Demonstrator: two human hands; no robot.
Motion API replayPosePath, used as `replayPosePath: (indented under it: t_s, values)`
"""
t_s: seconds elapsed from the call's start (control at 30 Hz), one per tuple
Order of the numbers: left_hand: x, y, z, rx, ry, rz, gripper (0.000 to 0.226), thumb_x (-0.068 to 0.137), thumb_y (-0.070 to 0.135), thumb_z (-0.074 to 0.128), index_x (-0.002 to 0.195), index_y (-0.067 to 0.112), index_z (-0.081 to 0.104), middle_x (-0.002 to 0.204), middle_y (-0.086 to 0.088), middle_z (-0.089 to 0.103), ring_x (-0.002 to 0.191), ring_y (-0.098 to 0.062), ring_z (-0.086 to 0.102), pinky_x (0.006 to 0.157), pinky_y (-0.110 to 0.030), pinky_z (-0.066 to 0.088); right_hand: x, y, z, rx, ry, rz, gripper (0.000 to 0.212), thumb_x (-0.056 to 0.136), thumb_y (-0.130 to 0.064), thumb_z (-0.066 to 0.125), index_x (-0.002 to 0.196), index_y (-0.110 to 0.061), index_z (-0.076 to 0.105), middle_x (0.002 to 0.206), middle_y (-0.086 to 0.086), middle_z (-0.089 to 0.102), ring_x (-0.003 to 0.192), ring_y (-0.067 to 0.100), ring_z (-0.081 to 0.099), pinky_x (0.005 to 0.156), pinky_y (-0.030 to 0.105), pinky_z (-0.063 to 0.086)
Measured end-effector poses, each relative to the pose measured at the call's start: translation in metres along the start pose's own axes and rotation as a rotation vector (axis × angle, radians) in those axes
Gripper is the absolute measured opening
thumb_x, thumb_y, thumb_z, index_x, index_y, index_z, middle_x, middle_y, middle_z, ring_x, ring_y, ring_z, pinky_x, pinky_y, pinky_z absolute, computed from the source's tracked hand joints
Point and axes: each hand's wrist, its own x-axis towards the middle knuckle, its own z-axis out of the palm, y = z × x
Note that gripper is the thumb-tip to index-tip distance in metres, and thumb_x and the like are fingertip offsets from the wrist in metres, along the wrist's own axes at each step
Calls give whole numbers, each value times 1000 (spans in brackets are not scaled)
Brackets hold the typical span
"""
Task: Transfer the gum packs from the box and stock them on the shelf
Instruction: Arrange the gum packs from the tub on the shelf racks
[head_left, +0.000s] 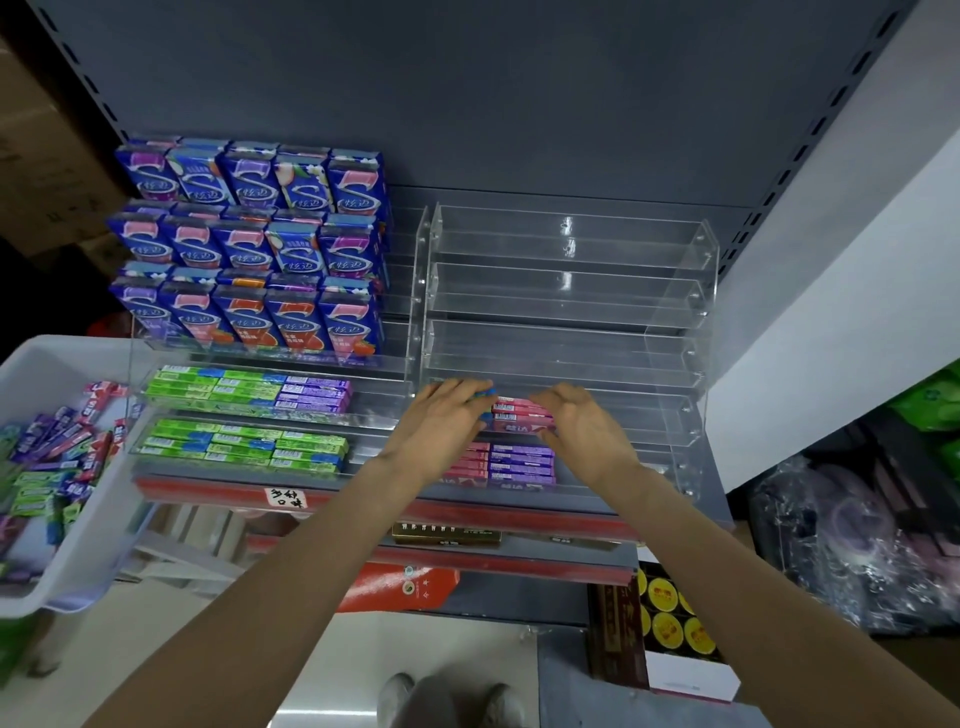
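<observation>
While both hands reach into the right clear rack, the scene reads as follows.

Gum in hand: a blue pack (485, 399) sits under the fingers of the left hand (441, 421), which curl around it at the second tier from the bottom.
Pink packs: a small stack (519, 413) lies on that same tier, between the two hands and just beside the blue pack.
Right hand: the right hand (582, 428) rests over the right end of the pink stack, fingers bent loosely; whether it grips a pack cannot be told.
Tier below: pink and purple packs (519, 467) lie side by side on the lowest tier, partly hidden by the wrists.
Right rack: its upper clear tiers (566, 291) hold nothing.
Left rack: green and purple flat packs (244, 395) fill the lower tiers, and tall blue cartons (249, 244) stand in rows above.
Box: a white bin (78, 577) at the far left holds loose gum packs (57, 457) in purple, green and red.
Shelf: a grey shelf (363, 483) with a red front strip carries both racks.
</observation>
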Motion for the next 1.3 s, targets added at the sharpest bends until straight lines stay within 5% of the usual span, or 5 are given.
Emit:
replayPosePath:
  t_s: [0.93, 1.3]
  values:
    - [-5, -1, -14, 11, 7, -55, 40, 98, 24, 45, 138, 20, 41, 139, 2, 44, 131, -16, 35, 107, -30, 24, 3, -11, -6, -74, 17, -24, 46, 93, -26, 56, 135, -14, 44, 133, 3, 46, 123, 19, 43, 106, 31, 34]
    - [0, 4, -11, 3, -35, -27, 46, 100, 26, 41, 145, 24, 34, 149, 4, 33, 137, -15, 26, 111, -32, 16, 4, -8, -10, -84, -21, -2, 44, 92, -28, 56, 132, -15, 45, 130, 4, 50, 120, 20, 46, 100, 32, 37]
